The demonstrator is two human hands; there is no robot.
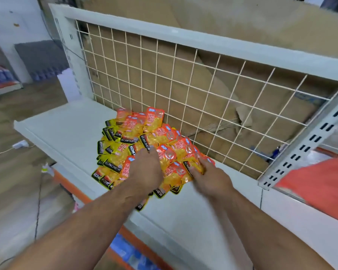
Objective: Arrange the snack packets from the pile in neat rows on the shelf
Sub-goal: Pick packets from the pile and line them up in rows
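Head view puts you at the start of the sorting. The snack packets (125, 156) lie heaped in one pile on the white shelf (66, 125), up against the wire grid (183, 84), and no row is laid yet. Your left hand (146, 170) rests back-up on the middle of the pile, fingertips bent down among the packets; whether it grips any, I cannot tell. Your right hand (209, 176) is blurred, its fingers curled round packets at the pile's right edge. Next, I judge, you should lift a few free and lay them square on the bare shelf to the left.
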